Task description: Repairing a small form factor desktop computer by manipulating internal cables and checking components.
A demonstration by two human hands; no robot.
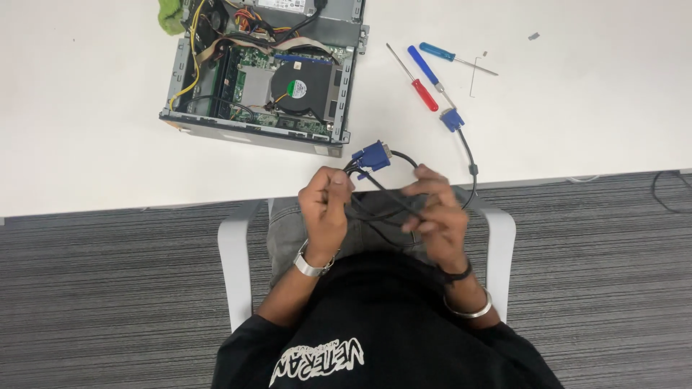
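head view: the left hand (326,209) is clenched around several loops of a thin black video cable (382,205), its thumb pressing the strands near the blue trapezoid plug (373,155) that sticks up at 12 o'clock from the hands. the right hand (436,216) has its fingers curled over the same bundle, pinching loose strands. the cable's other blue plug (452,119) lies on the white desk (577,108) at 1 o'clock, its lead running down over the desk edge to the right hand. as a judgement, coiling goes well if each loop matches the last and no kinks form by the plugs. at 11 o'clock sits an open grey desktop computer case (263,75) with a round black fan; three screwdrivers, red (414,78) and blue handled (432,70), lie beside the far plug.
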